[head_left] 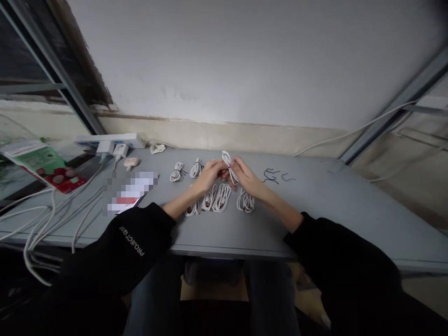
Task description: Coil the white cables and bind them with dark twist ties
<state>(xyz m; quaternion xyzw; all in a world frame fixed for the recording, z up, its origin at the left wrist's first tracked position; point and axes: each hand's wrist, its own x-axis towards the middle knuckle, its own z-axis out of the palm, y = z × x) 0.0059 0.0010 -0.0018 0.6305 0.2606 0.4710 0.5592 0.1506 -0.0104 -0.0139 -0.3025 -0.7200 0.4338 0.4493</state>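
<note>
Both my hands meet over the middle of the grey table (332,205). My left hand (207,176) and my right hand (245,176) pinch a coiled white cable (229,167) between them, fingers closed around its middle. Below my hands lie several coiled white cables (220,198) in a row. Two more tied coils (178,171) rest to the left, further back. A few black twist ties (271,176) lie just to the right of my right hand.
A white power strip (108,140) with plugged chargers sits at the back left, its white cords (45,214) trailing over the table's left edge. A green and red packet (45,165) lies far left. A blurred paper (129,191) lies near my left sleeve.
</note>
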